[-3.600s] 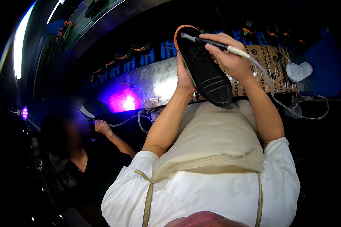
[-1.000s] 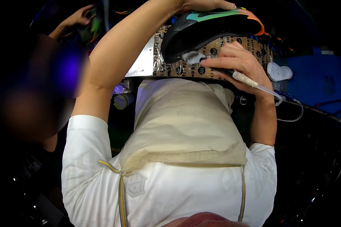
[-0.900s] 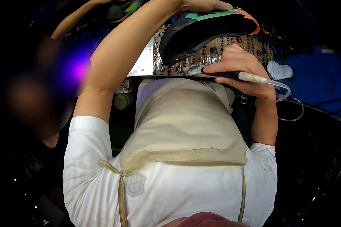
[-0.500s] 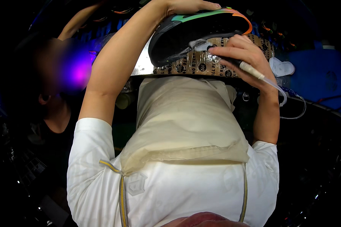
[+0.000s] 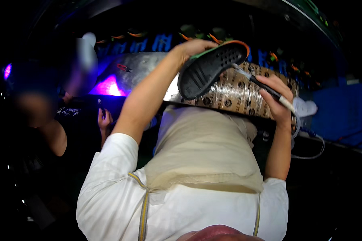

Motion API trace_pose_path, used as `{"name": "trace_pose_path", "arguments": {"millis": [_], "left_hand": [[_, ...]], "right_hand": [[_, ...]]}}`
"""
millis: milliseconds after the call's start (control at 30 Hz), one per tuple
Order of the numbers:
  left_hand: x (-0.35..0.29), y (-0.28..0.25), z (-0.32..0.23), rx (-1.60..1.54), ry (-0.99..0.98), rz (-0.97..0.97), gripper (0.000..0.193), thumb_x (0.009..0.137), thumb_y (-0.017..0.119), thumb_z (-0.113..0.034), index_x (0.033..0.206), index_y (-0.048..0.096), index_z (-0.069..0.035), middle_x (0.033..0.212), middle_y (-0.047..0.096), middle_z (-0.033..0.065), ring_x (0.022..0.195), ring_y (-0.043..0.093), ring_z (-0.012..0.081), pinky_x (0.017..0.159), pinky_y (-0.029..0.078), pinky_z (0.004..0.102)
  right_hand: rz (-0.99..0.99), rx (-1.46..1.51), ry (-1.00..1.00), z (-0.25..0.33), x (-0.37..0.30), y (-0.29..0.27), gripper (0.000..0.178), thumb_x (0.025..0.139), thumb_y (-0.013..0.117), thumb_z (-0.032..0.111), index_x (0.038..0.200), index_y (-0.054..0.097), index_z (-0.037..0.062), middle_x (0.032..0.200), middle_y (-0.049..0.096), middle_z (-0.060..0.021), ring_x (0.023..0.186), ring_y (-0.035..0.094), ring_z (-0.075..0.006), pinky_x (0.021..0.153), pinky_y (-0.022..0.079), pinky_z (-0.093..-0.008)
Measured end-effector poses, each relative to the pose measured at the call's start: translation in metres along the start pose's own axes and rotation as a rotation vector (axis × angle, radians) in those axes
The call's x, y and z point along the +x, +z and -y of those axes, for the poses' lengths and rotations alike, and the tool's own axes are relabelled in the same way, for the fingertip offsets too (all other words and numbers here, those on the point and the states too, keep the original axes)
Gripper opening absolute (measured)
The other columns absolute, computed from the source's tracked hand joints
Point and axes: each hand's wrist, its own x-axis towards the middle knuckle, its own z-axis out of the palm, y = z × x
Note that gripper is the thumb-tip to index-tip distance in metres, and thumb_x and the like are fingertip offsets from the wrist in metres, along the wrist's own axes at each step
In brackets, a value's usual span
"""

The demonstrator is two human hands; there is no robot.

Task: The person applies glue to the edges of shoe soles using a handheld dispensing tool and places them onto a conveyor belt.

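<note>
My left hand [image 5: 196, 48] grips the far left side of a black shoe sole [image 5: 203, 76] with a green and orange rim. The sole is held tilted above the bench, showing its inner face with grooves and a cluster of small holes. In my right hand [image 5: 278, 91] is a brush [image 5: 265, 85] with a dark handle, a pale rear end and a clear hose trailing from it. The brush tip meets the sole's near right edge; whether it touches, I cannot tell. My left fingers are partly hidden behind the rim.
Below the sole is a bench covered with taped brown cardboard [image 5: 245, 94]. Red snips [image 5: 124, 68] lie on its left part. A co-worker's hand [image 5: 104, 119] holds something dark at the left. A white rounded object [image 5: 305, 107] and a blue bin [image 5: 338, 112] stand right.
The sole has tilted so its inner face shows. The brush has moved from the sole's near middle to its right edge. My whole view has shifted, bringing in more bench and a co-worker's hand.
</note>
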Motion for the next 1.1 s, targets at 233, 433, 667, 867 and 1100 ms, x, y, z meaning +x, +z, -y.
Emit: {"name": "trace_pose_path", "arguments": {"millis": [233, 433, 667, 867, 1100], "left_hand": [[-0.046, 0.009, 0.168, -1.388, 0.307, 0.12, 0.08, 0.107, 0.024, -0.057, 0.157, 0.037, 0.005, 0.153, 0.043, 0.038, 0.141, 0.047, 0.0503, 0.113, 0.043, 0.0614], [-0.098, 0.044, 0.223, -1.327, 0.433, 0.191, 0.094, 0.104, 0.023, -0.07, 0.164, 0.023, 0.002, 0.161, 0.035, 0.0347, 0.147, 0.038, 0.052, 0.121, 0.032, 0.0604], [-0.135, 0.051, 0.195, -0.999, 0.368, 0.079, 0.073, 0.106, 0.038, -0.042, 0.16, 0.028, 0.006, 0.149, 0.046, 0.0368, 0.134, 0.055, 0.0498, 0.113, 0.045, 0.0588], [-0.178, 0.034, 0.049, -0.572, 0.473, 0.248, 0.074, 0.099, 0.04, -0.043, 0.153, 0.041, 0.009, 0.133, 0.061, 0.034, 0.113, 0.067, 0.0463, 0.104, 0.052, 0.0539], [-0.156, -0.034, -0.164, -0.65, 1.167, 0.173, 0.109, 0.098, 0.003, -0.081, 0.155, 0.039, 0.004, 0.14, 0.055, 0.0318, 0.124, 0.06, 0.0451, 0.103, 0.054, 0.0548]], "right_hand": [[-0.293, -0.032, 0.421, -0.094, -0.05, 0.04, 0.032, 0.097, 0.068, 0.005, 0.128, 0.071, -0.0019, 0.112, 0.072, -0.0118, 0.097, 0.068, -0.0185, 0.084, 0.053, -0.0293], [-0.386, -0.09, 0.441, -0.165, -0.098, 0.07, 0.036, 0.105, 0.062, 0.011, 0.139, 0.066, 0.0005, 0.132, 0.067, -0.0114, 0.109, 0.067, -0.0187, 0.093, 0.053, -0.0306], [-0.416, -0.155, 0.425, -0.194, -0.112, 0.08, 0.035, 0.105, 0.062, 0.018, 0.135, 0.067, 0.0008, 0.132, 0.07, -0.0161, 0.119, 0.067, -0.0282, 0.102, 0.051, -0.0388], [-0.377, -0.153, 0.424, -0.18, -0.107, 0.078, 0.035, 0.103, 0.062, 0.017, 0.133, 0.067, -0.0006, 0.135, 0.068, -0.0192, 0.124, 0.064, -0.0336, 0.106, 0.047, -0.0415], [-0.358, -0.147, 0.388, -0.181, -0.107, 0.077, 0.034, 0.103, 0.062, 0.014, 0.133, 0.068, 0.0002, 0.131, 0.069, -0.0193, 0.12, 0.065, -0.0333, 0.105, 0.048, -0.0413]]}}
